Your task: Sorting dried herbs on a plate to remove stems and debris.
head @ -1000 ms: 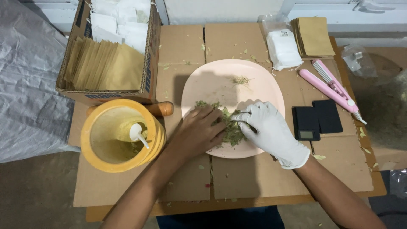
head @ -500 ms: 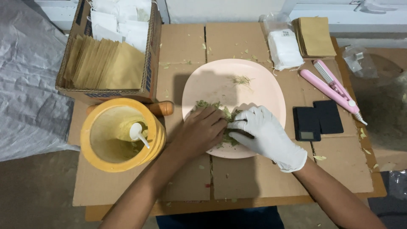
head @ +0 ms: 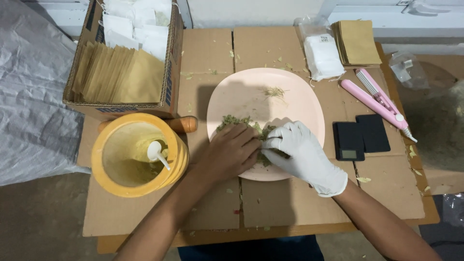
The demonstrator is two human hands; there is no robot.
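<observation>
Dried green herb [head: 251, 130] sits in a loose heap on the near half of the pale pink plate [head: 241, 94], centre of the frame, and both hands are right in it. Starting big: the table [head: 285, 208] is covered in flattened cardboard, flecked with stray leaf bits. At upper left, the cardboard box [head: 166, 104] stands packed with brown paper envelopes [head: 116, 75] and white sachets [head: 137, 29], a full stock by the look of it. Lower left, the yellow tub [head: 104, 181] shows only a thin residue inside, with a small white scoop [head: 157, 152] lying in it. On to the hands: the bare left hand [head: 229, 152] is cupped over the heap, fingers curled down into the leaves, and the white-gloved right hand [head: 304, 154] pinches a clump at the heap's right edge, so both grips are closed lightly on herb. Right of the plate, the black pocket scale [head: 360, 137] lies open with nothing on it, and the pink sealer [head: 377, 99] rests untouched above it. At the top, a bag of white sachets [head: 321, 55] and a stack of brown envelopes [head: 356, 42] wait. My read: herb is gathered and being sorted, while weighing, filling and sealing are not yet started.
</observation>
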